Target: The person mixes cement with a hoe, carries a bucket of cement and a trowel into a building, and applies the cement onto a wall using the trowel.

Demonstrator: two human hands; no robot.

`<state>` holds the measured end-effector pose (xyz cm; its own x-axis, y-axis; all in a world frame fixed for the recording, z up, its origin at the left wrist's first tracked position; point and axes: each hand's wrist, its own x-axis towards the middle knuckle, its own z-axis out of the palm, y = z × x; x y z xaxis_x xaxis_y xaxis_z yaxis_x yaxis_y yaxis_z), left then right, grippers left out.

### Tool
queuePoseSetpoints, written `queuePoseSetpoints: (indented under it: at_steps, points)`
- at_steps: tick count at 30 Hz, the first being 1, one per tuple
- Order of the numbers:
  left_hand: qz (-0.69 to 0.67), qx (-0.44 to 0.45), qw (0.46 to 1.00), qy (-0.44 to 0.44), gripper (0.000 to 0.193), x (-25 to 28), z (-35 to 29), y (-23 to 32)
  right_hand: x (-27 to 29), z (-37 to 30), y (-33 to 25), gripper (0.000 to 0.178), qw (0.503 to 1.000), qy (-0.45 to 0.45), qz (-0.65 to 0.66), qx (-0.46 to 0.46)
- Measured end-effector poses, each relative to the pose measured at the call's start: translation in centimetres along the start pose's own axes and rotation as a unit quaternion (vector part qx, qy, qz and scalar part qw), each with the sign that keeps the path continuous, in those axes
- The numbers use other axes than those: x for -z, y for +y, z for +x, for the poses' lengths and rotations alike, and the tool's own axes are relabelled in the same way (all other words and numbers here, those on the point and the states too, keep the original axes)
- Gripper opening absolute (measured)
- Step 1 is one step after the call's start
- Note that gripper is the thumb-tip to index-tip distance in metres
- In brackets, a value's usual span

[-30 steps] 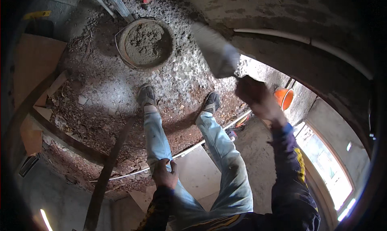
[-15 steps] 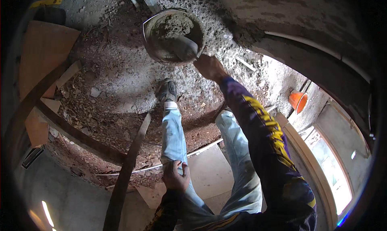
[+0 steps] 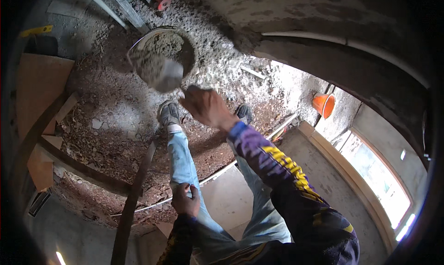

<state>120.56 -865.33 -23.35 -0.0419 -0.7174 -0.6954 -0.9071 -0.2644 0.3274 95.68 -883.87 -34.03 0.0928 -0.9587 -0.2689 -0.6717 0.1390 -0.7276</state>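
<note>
My right hand (image 3: 206, 107) is closed around the handle of a trowel (image 3: 171, 76); the fingers hide most of that handle. Wet grey mortar (image 3: 150, 65) lies heaped on the blade, slightly blurred by motion. Behind and beneath the trowel stands a round bucket (image 3: 188, 57) holding more mortar. The blade is over the bucket's near side. My left hand (image 3: 186, 200) rests on my left trouser leg at the knee, its fingers curled in and nothing visible inside them.
Rubble covers the ground around my shoes (image 3: 169, 113). A dark timber (image 3: 134, 195) slants up at my left, near brown boards (image 3: 44, 87). An orange bucket (image 3: 323, 105) lies tilted at right, beside a long wooden beam (image 3: 349, 184). A pale pipe (image 3: 351, 42) runs along the wall.
My right hand has drawn the trowel up and back toward me, with mortar now on its blade. The view has shifted, so the bucket appears farther left. My left hand stays at the knee.
</note>
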Motion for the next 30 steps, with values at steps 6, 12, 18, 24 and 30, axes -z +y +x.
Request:
queuePoseSetpoints:
  at_steps: [6, 12, 18, 24, 30]
  points:
    - [0.007, 0.026, 1.000, 0.005, 0.013, -1.6, -0.5, 2.0, 9.0, -6.5, 6.2, 0.030, 0.879, -0.259, 0.357, -0.181]
    - [0.010, -0.026, 0.998, 0.054, 0.013, -3.8, -0.8, 2.6, 22.7, -8.4, 9.9, 0.023, 0.984, -0.092, -0.154, 0.022]
    - [0.049, -0.052, 0.996, 0.044, 0.013, -4.1, -1.0, 3.5, 18.3, -11.9, 7.3, 0.020, 0.945, -0.038, 0.202, -0.255]
    - [0.016, -0.029, 0.998, 0.046, 0.013, -4.3, -0.5, 3.1, 1.5, -6.2, 23.8, 0.032, 0.937, 0.070, -0.090, -0.330]
    - [0.056, -0.009, 0.998, 0.028, 0.012, -5.1, -1.1, 2.4, -2.0, -5.4, 31.7, 0.030, 0.916, 0.202, -0.031, -0.345]
